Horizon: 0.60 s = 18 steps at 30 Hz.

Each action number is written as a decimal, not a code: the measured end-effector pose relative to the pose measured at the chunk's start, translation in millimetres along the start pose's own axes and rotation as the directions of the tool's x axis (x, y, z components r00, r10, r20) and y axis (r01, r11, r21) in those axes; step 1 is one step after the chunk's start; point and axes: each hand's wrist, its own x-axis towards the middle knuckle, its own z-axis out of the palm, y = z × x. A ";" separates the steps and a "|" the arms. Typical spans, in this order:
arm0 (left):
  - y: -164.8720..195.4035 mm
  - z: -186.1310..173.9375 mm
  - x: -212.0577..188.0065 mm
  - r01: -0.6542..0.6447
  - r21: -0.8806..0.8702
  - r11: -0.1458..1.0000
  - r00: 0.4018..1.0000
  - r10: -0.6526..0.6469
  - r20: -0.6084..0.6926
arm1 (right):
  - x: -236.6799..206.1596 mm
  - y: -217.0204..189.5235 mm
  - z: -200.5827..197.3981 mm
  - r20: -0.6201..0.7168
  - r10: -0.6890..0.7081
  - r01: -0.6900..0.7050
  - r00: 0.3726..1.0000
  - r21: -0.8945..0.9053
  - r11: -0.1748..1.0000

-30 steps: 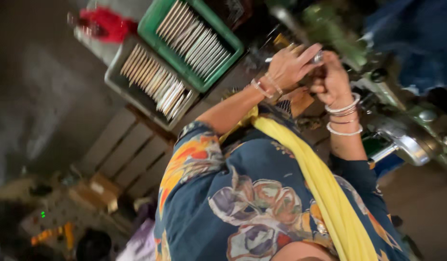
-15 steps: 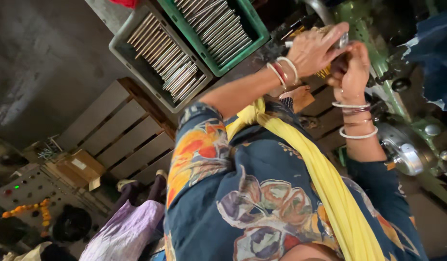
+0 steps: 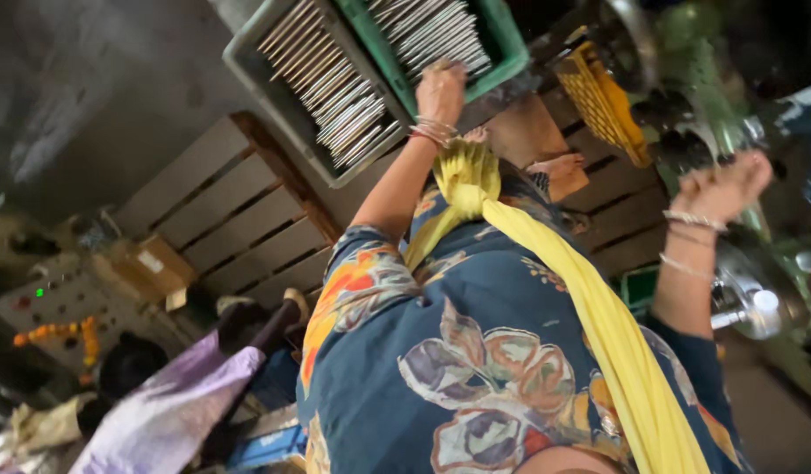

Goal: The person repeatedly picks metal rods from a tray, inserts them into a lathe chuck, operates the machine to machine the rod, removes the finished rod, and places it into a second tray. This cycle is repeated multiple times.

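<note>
Left hand (image 3: 441, 88): arm stretched to 12 o'clock, fingers curled down onto the metal rods (image 3: 427, 35) in the green crate (image 3: 509, 42). Contact with the rods is evident; whether one is actually pinched, I cannot tell.

Right hand (image 3: 723, 186): raised at 3 o'clock, well apart from the left, fingers loosely bunched just beside the green machine (image 3: 713, 96). Whether it holds anything, I cannot tell.

Judgement: the step in hand looks like picking a rod from the crate while the other hand waits at the machine. A next move would call for closing on a single rod and lifting it free of its neighbours, which lie packed side by side.

Surroundings:
- Grey crate (image 3: 247, 66) at 11 o'clock, also filled with rods, touching the green one.
- Yellow basket (image 3: 603, 101) at 1 o'clock.
- Wooden pallet (image 3: 221, 219) at 10 o'clock.
- Another person in a lilac garment (image 3: 173, 412) at 7 o'clock.
</note>
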 end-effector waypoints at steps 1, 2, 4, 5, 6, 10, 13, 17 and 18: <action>-8.2 1.6 1.4 0.024 -0.013 1.000 1.000 -0.024 -0.018 | -6.1 -2.0 -13.1 -0.041 0.009 -0.012 0.999 -0.071 0.997; -20.5 -3.4 3.7 0.039 0.033 0.999 0.995 -0.042 0.091 | -13.8 -5.6 -26.0 -0.087 0.013 -0.025 0.996 -0.142 0.990; -51.1 -16.6 0.3 0.063 0.109 0.992 0.946 -0.094 0.309 | -29.6 -14.3 -44.9 0.082 0.140 -0.151 0.987 0.145 0.978; -71.1 -34.6 0.8 0.049 0.203 0.978 0.985 -0.082 0.154 | -35.0 -15.8 -48.7 0.177 0.175 -0.221 0.969 0.283 0.933; -99.8 -61.1 -1.6 0.040 0.300 0.953 0.999 -0.042 -0.001 | -39.7 -16.3 -51.1 0.083 0.177 -0.191 0.981 0.200 0.961; -178.5 -135.3 -28.8 0.285 -0.157 0.946 0.947 -0.252 0.200 | -46.5 -11.7 -49.5 -0.124 0.182 -0.183 0.976 0.003 0.983; -188.6 -136.8 -28.0 0.182 -0.136 0.974 0.955 -0.142 0.262 | -34.8 -1.9 -41.0 -0.102 0.199 -0.202 0.975 -0.020 0.979; -184.4 -127.9 -18.6 0.281 -0.334 0.900 0.929 -0.168 0.328 | -19.7 3.5 -30.9 -0.063 0.184 -0.185 0.981 -0.019 0.983; -184.6 -129.0 -16.0 0.442 -0.430 0.787 0.882 -0.294 0.369 | -18.0 3.4 -28.8 -0.038 0.184 -0.184 0.982 -0.008 0.983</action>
